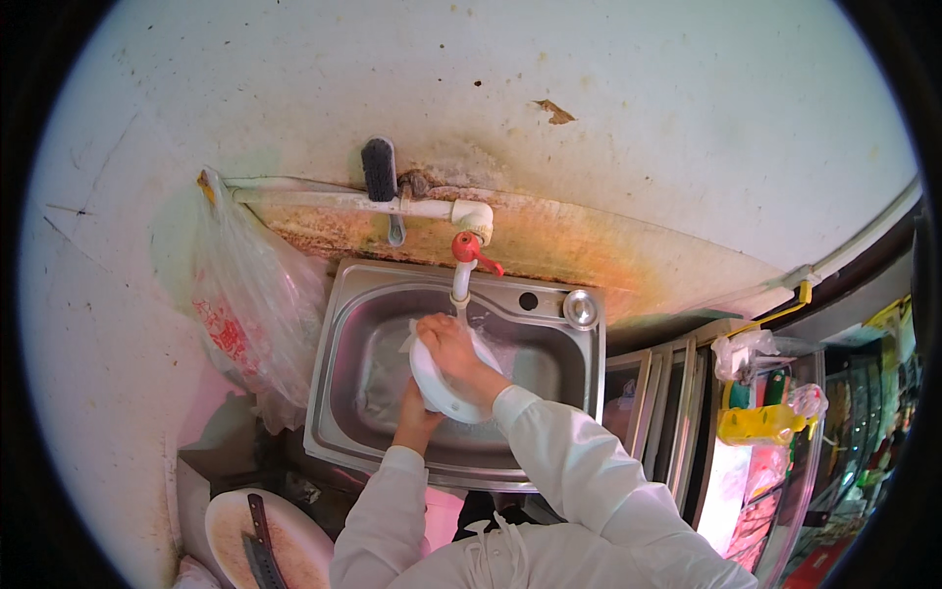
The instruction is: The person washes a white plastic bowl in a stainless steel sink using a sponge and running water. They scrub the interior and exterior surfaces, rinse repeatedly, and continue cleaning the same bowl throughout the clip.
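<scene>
A white bowl [464, 401] is tilted over the stainless steel sink [589, 383], below the tap with a red lever handle [466, 248]. My left hand [419, 416] grips the bowl's lower left rim from outside. My right hand [455, 350] reaches across the inside of the bowl, close under the spout, its fingers at the far rim; whether it holds anything is hidden. Something pale shows beside the fingers at the bowl's upper left. Water runs from the spout and wets the sink basin.
A clear plastic bag with red print [250, 316] hangs left of the sink. A black-bristled brush [379, 169] is tucked at the white wall pipe [316, 200]. Lower left, a cleaver [261, 548] lies on a round chopping board [221, 515]. Framed panels [662, 412] stand to the right.
</scene>
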A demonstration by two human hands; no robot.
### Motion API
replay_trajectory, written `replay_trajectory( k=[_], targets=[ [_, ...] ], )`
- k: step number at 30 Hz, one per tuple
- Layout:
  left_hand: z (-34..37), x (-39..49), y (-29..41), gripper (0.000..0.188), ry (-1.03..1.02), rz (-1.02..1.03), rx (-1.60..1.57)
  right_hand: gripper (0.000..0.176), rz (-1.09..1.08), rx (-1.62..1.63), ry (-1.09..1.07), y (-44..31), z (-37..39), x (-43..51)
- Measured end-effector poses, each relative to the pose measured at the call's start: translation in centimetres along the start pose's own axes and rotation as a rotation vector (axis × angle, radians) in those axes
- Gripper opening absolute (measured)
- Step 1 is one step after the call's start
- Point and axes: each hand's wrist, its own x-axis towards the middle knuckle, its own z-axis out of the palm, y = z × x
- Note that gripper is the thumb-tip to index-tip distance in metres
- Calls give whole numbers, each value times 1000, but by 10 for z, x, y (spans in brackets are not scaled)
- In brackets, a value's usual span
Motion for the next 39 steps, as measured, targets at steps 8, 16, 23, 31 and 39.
replay_trajectory(
  k=[8,16,23,31,39],
  targets=[
    [-8,9,4,38,13,320,64,51,407,79,-43,48,-19,-30],
    [-27,24,15,45,-56,331,269,55,857,909,43,14,-35,-68],
    [-6,23,28,56,21,46,12,39,464,648,290,44,-41,-64],
    [14,34,-23,45,264,230,107,33,356,523,385,20,-34,-67],
    [11,47,-72,51,26,84,-5,31,226,299,318,-2,-42,-67]
  ],
)
